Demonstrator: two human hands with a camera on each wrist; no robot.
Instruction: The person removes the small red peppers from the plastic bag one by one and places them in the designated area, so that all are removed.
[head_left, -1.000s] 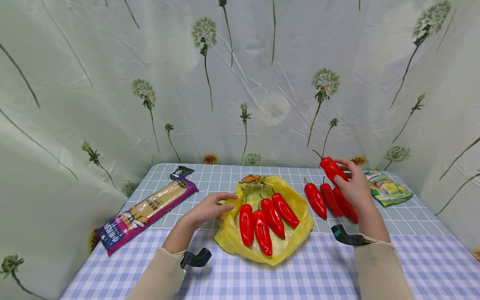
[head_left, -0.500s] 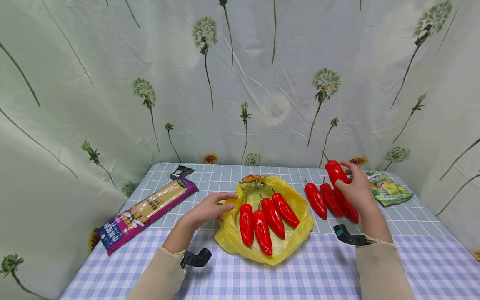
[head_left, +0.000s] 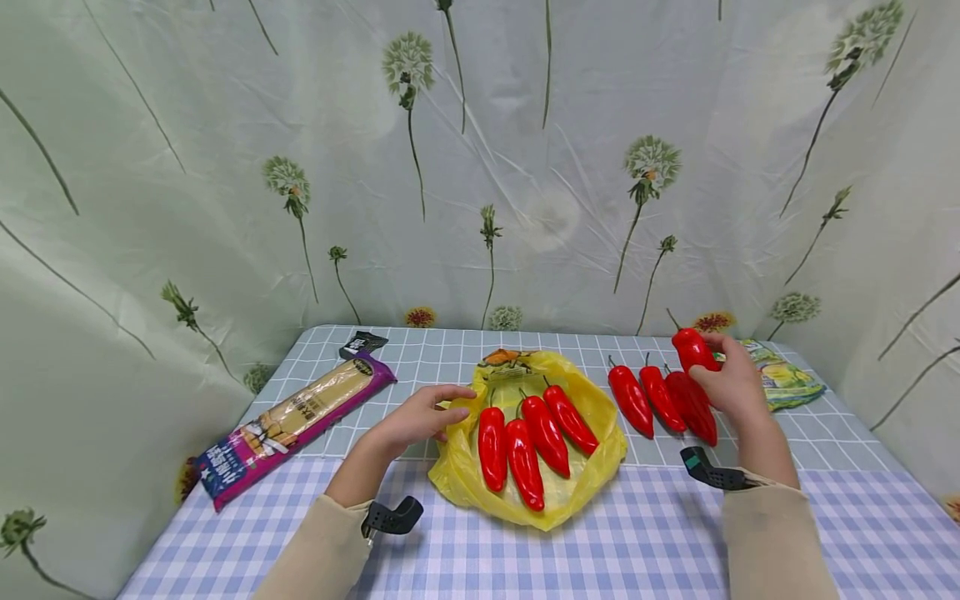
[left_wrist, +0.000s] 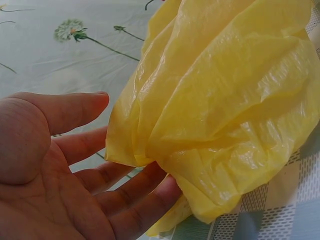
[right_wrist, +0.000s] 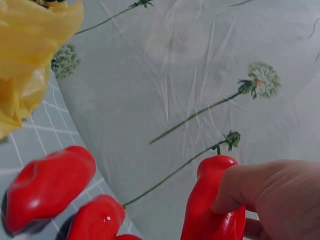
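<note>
A glossy red chili pepper [head_left: 692,347] with a thin stem is pinched between thumb and fingers of my right hand [head_left: 733,379], held above the table. Just left of it, a row of three red peppers [head_left: 631,400] lies on the cloth. In the middle sits an open yellow plastic bag [head_left: 450,475] with several red peppers [head_left: 525,462] inside. My left hand [head_left: 416,419] is at the bag's left rim; in the left wrist view its fingers extend loosely against the yellow plastic [left_wrist: 225,110], with thumb apart from the fingers.
At the left lies a long purple noodle packet [head_left: 296,425], with a small black packet [head_left: 363,344] behind it. A green and yellow packet [head_left: 783,379] is at the right, partly behind my right hand. A flowered curtain [head_left: 525,167] hangs behind the table.
My right hand has moved right with its pepper, from above the row toward the green packet, and the pepper's stem has swung more upright. The left hand and bag have stayed put.
</note>
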